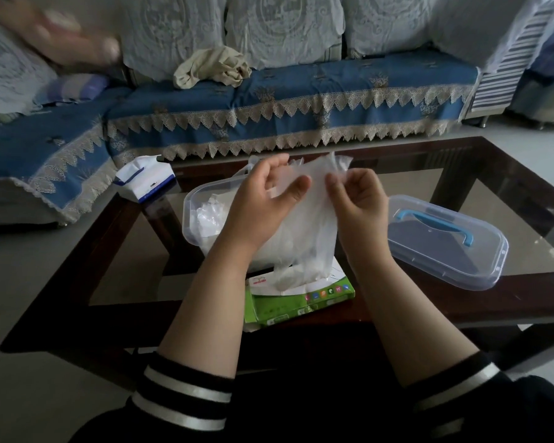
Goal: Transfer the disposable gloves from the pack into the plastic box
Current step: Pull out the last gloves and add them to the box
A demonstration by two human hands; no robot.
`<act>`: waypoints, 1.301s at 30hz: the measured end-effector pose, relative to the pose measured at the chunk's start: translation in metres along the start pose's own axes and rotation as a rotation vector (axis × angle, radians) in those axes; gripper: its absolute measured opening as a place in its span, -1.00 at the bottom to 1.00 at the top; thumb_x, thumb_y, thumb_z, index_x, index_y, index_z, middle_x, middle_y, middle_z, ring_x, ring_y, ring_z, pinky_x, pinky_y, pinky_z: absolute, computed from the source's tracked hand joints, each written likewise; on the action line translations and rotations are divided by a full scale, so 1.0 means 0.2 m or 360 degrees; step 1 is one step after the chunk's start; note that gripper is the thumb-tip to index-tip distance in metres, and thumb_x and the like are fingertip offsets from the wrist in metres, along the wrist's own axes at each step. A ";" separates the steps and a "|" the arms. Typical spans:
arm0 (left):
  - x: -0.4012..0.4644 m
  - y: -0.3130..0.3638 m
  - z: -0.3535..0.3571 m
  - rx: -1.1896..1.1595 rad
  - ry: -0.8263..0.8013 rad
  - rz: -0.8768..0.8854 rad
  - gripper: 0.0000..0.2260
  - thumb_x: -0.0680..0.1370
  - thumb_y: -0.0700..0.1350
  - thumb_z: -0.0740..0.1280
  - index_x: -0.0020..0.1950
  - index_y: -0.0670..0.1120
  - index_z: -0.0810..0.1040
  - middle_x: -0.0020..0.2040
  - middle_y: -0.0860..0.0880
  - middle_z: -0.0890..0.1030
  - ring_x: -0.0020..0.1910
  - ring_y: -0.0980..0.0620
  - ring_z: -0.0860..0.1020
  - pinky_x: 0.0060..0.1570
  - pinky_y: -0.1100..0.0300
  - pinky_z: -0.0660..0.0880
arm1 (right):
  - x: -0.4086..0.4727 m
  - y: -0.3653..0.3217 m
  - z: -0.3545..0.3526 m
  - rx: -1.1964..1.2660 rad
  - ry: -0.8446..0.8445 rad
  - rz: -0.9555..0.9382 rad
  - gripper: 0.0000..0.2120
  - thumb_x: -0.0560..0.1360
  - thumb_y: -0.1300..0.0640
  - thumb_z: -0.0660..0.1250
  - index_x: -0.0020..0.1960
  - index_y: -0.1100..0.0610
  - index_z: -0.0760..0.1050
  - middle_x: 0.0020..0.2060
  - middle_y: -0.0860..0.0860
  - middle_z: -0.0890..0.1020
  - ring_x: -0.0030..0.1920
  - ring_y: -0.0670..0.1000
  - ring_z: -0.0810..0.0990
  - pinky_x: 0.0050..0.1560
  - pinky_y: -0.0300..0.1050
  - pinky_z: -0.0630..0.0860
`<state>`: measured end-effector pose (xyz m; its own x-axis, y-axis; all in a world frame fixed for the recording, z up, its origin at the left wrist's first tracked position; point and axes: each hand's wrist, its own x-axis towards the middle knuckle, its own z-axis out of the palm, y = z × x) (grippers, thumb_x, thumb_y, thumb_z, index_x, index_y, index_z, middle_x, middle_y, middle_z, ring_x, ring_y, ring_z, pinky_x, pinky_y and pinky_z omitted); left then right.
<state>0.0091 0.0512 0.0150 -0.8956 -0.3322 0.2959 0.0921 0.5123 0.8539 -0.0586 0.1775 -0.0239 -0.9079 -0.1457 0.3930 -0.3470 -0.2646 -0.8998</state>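
Observation:
A thin clear disposable glove (pixel 314 219) hangs between both my hands, above the table. My left hand (pixel 262 203) holds its upper left part between thumb and fingers. My right hand (pixel 355 199) pinches its upper right edge. The glove's lower end trails down to the green glove pack (pixel 301 302), which lies at the table's near edge. Behind the glove stands the clear plastic box (pixel 192 219) without a lid, with crumpled gloves (pixel 208 215) inside; my left hand and the glove hide most of it.
The box's clear lid (pixel 445 241) with a blue handle lies on the glass table (pixel 509 199) to the right. A white and blue tissue pack (pixel 144 182) sits at the table's far left corner. A blue-covered sofa (pixel 301 100) stands behind.

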 end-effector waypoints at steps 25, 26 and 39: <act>0.20 -0.07 -0.04 0.0309 0.0213 0.0442 -0.78 0.47 0.11 0.39 -0.05 -0.02 0.62 -0.10 0.01 0.64 -0.12 0.09 0.59 -0.14 0.22 0.55 | 0.23 -0.06 0.00 -0.0545 -0.0752 0.0412 -0.76 0.40 0.28 0.47 0.01 0.18 0.49 -0.24 0.05 0.64 -0.30 -0.07 0.63 -0.18 -0.14 0.60; 0.21 -0.08 -0.03 0.0341 0.0267 0.0482 -0.79 0.49 0.09 0.40 -0.07 -0.05 0.64 -0.14 0.00 0.64 -0.17 0.05 0.58 -0.17 0.13 0.55 | 0.22 -0.06 0.02 -0.0538 -0.0741 0.0386 -0.77 0.41 0.27 0.46 0.01 0.18 0.49 -0.26 0.02 0.63 -0.35 -0.13 0.61 -0.25 -0.22 0.58; 0.26 -0.09 -0.02 0.0486 0.0791 0.0750 -0.80 0.63 -0.11 0.27 0.08 -0.17 0.65 -0.04 -0.04 0.67 -0.03 0.06 0.60 -0.02 0.22 0.53 | 0.22 -0.07 -0.01 -0.0626 -0.0717 0.0384 -0.73 0.48 0.05 0.42 -0.10 0.28 0.56 -0.30 0.25 0.56 -0.31 0.04 0.48 -0.22 -0.06 0.43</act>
<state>-0.0368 0.0210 0.0174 -0.4822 -0.3052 0.8212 0.2275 0.8616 0.4538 -0.0929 0.1763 0.0063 -0.8133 -0.5660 0.1350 -0.2832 0.1824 -0.9415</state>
